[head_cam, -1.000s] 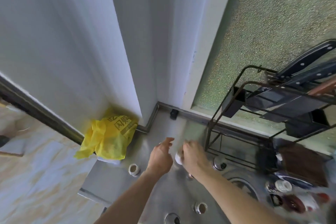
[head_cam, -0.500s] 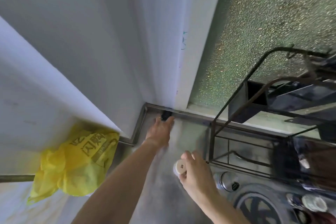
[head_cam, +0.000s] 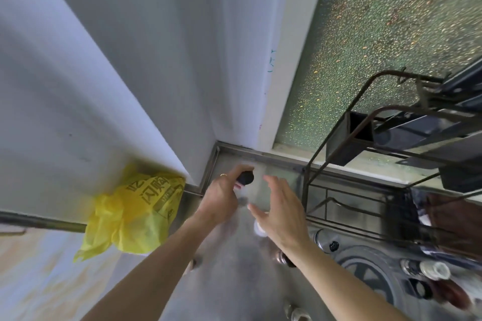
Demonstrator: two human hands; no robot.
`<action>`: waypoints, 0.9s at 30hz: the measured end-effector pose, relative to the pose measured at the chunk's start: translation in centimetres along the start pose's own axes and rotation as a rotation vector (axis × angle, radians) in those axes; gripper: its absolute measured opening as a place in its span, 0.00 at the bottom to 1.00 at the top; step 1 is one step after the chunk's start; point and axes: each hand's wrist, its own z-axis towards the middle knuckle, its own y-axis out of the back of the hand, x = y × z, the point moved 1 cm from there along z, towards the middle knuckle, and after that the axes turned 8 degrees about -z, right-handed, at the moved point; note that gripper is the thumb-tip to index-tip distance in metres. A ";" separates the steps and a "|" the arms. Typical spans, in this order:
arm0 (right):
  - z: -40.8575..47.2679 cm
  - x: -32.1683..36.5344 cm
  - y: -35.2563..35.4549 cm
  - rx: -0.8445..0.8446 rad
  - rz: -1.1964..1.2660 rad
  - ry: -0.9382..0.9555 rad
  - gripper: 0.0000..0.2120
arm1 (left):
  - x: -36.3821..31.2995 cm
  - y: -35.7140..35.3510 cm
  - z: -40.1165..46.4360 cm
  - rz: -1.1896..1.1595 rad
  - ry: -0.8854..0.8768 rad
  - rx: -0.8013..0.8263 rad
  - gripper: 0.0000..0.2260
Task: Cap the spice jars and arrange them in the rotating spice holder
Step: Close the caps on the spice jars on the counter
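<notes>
Since half a second ago: left hand [head_cam: 221,197] drawn back from the corner of the steel surface [head_cam: 229,268], now curled shut around a small black-capped jar [head_cam: 244,182], tilted, cap end toward the window; ring on one finger. Right hand [head_cam: 280,212] risen from the surface, fingers now spread wide and gripping nothing, palm down just beside the left hand. White-lidded jar [head_cam: 258,229], gripped by the right hand before, now on the surface under that palm, partly hidden.

Relative to the left hand: crumpled yellow plastic bag [head_cam: 135,206] with dark printed characters to the left, tucked at the foot of the matte white wall [head_cam: 130,60]. Dark wire rack [head_cam: 365,190], thin bent rods and flat black trays, to the right. Pebbled, greenish frosted glass [head_cam: 391,34] above right. Round open jars [head_cam: 297,314] below, metallic rims, blurred. Brushed, dull-grey sheen on the surface, smeared by motion. Further capped jars [head_cam: 433,270] far right below, too blurred to tell the holder apart.
</notes>
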 end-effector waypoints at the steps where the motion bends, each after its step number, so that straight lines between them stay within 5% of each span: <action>1: 0.1 0.9 0.3 -0.008 0.033 0.016 0.30 | -0.5 0.7 -1.5 -0.043 -0.039 -0.010 0.36; 7: -2.3 6.8 1.0 -0.037 0.116 0.097 0.21 | -1.7 3.9 -9.9 -0.121 -0.129 -0.076 0.41; 13: -6.8 9.6 0.1 0.105 0.057 0.187 0.14 | 2.5 5.8 -17.2 0.066 0.004 -0.194 0.40; 19: -10.6 9.2 -0.5 0.238 0.007 0.188 0.16 | 7.4 2.8 -19.3 0.172 0.203 -0.114 0.37; 27: -13.1 7.4 -0.1 0.217 0.020 0.224 0.16 | 8.9 -0.1 -18.4 0.220 0.261 -0.298 0.15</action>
